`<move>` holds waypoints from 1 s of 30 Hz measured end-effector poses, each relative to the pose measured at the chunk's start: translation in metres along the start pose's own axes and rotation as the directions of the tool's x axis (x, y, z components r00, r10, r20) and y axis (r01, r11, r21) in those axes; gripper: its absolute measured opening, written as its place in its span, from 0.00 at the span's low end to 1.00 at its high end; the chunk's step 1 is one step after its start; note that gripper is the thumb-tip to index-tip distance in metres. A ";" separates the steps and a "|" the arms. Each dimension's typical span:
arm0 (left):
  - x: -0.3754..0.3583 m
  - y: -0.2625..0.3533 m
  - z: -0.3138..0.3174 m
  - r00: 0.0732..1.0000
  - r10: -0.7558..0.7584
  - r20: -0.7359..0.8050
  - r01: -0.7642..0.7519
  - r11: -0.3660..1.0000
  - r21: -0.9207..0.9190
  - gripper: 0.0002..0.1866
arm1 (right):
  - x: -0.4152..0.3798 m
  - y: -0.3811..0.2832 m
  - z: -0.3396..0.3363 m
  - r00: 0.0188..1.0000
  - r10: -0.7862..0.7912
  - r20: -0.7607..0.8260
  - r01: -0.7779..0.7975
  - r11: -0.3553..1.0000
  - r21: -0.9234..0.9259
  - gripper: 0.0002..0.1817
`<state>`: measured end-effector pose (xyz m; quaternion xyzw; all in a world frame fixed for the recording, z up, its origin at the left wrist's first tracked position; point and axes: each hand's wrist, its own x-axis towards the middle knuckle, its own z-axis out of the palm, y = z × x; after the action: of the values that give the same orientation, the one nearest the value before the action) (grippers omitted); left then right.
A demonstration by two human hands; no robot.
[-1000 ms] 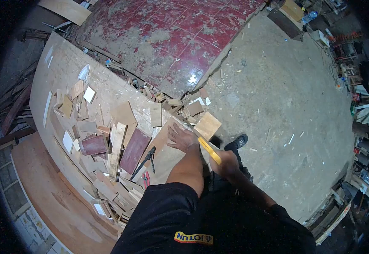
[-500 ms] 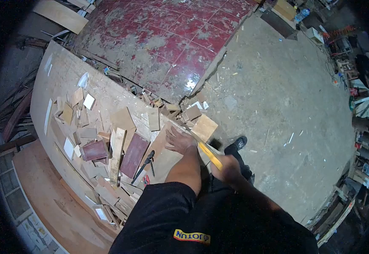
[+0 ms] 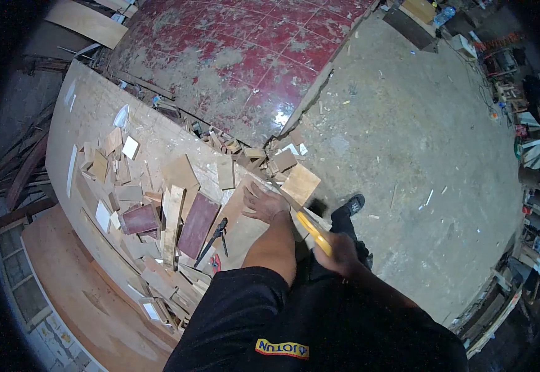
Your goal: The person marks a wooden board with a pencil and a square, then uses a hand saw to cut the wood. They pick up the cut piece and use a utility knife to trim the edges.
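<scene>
My left hand [image 3: 265, 204] lies flat with its fingers spread on a brown board [image 3: 236, 214] at the right edge of the workbench [image 3: 152, 141]. Beside it, my right hand [image 3: 337, 253] is wrapped round the yellow handle of a saw [image 3: 314, 229]. The saw's blade runs up and left, past my left fingers, along the board's edge. To the left of my left hand, a black clamp-like tool [image 3: 214, 239] rests near a dark red board [image 3: 199, 225].
Wood offcuts [image 3: 141, 220] cover much of the bench. Below its right edge, a square wood piece [image 3: 301, 185] and scraps lie near the concrete floor [image 3: 394, 155]. My shoe [image 3: 355, 203] is on that floor. Red tiles [image 3: 251, 49] lie beyond.
My right hand and the saw have moved slightly down and to the right. My left hand stays on the board. The view has shifted a little.
</scene>
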<state>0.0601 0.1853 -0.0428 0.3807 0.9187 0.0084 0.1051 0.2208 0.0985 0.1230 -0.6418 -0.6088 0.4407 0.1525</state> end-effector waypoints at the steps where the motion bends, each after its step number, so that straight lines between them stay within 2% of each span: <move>1: 0.000 -0.001 0.000 1.000 0.002 -0.001 -0.002 1.000 0.002 0.31 | 0.011 -0.001 0.009 1.000 -0.023 -0.005 0.022 1.000 -0.021 0.14; 4: -0.001 -0.003 0.003 0.999 -0.028 0.036 0.028 1.000 -0.010 0.30 | 0.012 -0.005 0.017 0.998 -0.020 -0.057 0.021 0.999 0.024 0.14; 6: 0.000 -0.002 0.012 0.998 -0.010 -0.063 0.011 1.000 0.020 0.29 | 0.002 0.001 0.001 1.000 -0.014 -0.013 0.015 0.997 0.071 0.13; 8: 0.001 0.004 0.006 0.999 -0.014 -0.046 0.015 1.000 0.021 0.29 | -0.022 0.000 -0.019 0.990 0.054 0.129 -0.057 0.998 0.025 0.13; 9: 0.000 0.002 0.001 1.000 -0.019 -0.018 0.020 0.999 0.036 0.30 | -0.036 -0.001 -0.028 0.990 0.054 0.134 -0.059 0.998 0.029 0.13; 11: -0.001 0.002 -0.005 1.000 -0.029 0.007 0.029 0.998 0.055 0.30 | -0.056 0.000 -0.044 0.971 0.201 0.129 -0.215 0.971 0.104 0.14; 12: -0.001 0.005 -0.005 0.999 -0.031 0.030 0.029 0.997 0.065 0.30 | -0.051 0.005 -0.038 0.972 0.199 0.128 -0.213 0.972 0.100 0.14; 14: 0.000 0.004 -0.003 0.999 -0.030 0.031 0.028 0.998 0.051 0.31 | -0.029 0.017 -0.009 0.999 -0.038 -0.008 0.037 0.995 -0.088 0.14; 16: 0.000 0.001 -0.002 0.999 -0.031 0.025 0.030 0.999 0.038 0.31 | 0.014 0.013 0.011 0.991 -0.097 -0.094 0.100 0.995 0.029 0.13; 17: 0.001 0.000 0.000 0.999 -0.026 0.022 0.025 0.999 0.037 0.31 | 0.025 0.007 0.015 0.990 -0.105 -0.098 0.108 0.994 0.029 0.13; 19: 0.003 0.001 0.000 1.000 -0.021 0.018 0.020 0.999 0.037 0.31 | 0.037 0.001 0.020 0.999 -0.014 -0.045 0.015 1.000 0.027 0.12; 22: 0.001 0.003 0.000 1.000 -0.012 0.011 0.012 1.000 0.003 0.30 | 0.005 0.007 0.011 0.998 -0.049 -0.048 0.051 0.998 0.038 0.13; 24: 0.000 0.003 -0.004 0.999 -0.026 0.033 0.026 1.000 -0.002 0.28 | -0.030 -0.002 -0.018 1.000 0.025 0.010 -0.025 0.999 0.048 0.11; 26: -0.003 0.003 -0.008 0.999 -0.019 0.031 0.019 1.000 0.010 0.28 | -0.060 0.013 -0.037 0.999 0.030 0.038 -0.034 0.995 0.094 0.11; 28: -0.002 0.003 -0.007 1.000 -0.018 0.025 0.018 1.000 0.013 0.28 | -0.057 0.016 -0.036 0.997 0.026 0.066 -0.035 0.991 0.132 0.11; 30: -0.001 0.001 -0.001 1.000 -0.003 0.018 0.002 1.000 0.016 0.29 | -0.032 0.014 -0.011 0.999 -0.037 -0.006 0.037 0.998 -0.044 0.09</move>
<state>0.0616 0.1854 -0.0417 0.3803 0.9182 -0.0024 0.1106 0.2427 0.0698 0.1312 -0.6352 -0.6294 0.4222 0.1488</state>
